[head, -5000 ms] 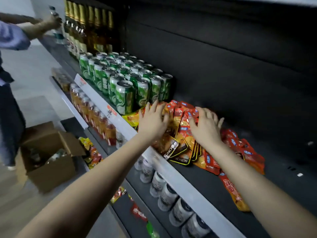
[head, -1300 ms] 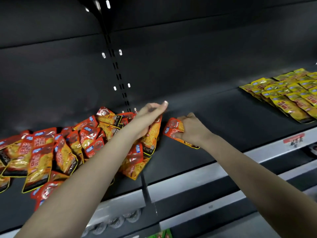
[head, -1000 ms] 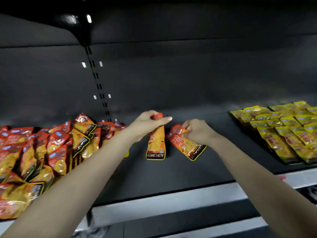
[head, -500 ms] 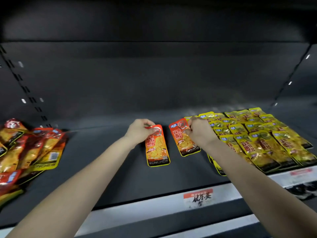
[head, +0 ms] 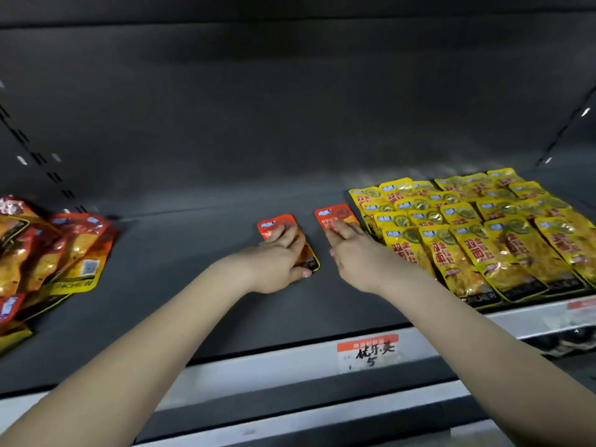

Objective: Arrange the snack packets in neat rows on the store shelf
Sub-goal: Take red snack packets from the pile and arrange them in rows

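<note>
Two orange snack packets lie flat side by side on the dark shelf [head: 180,279], just left of the yellow rows. My left hand [head: 277,259] lies on the left orange packet [head: 274,223], fingers on top and thumb at its lower edge. My right hand [head: 358,256] presses on the right orange packet [head: 337,214], which sits right beside the yellow packets [head: 483,243] and is mostly hidden under the hand. The yellow packets form neat overlapping rows at the right. A loose pile of orange packets [head: 64,253] lies at the far left.
A price tag [head: 367,351] with red top is fixed on the shelf's grey front rail. The shelf's back wall is dark, with slotted uprights at left and right. Bare shelf floor stretches between the left pile and my hands.
I carried one orange packet in each hand from the left pile rightward and laid them flat next to the yellow rows. My hands now press on them instead of pinching their tops.
</note>
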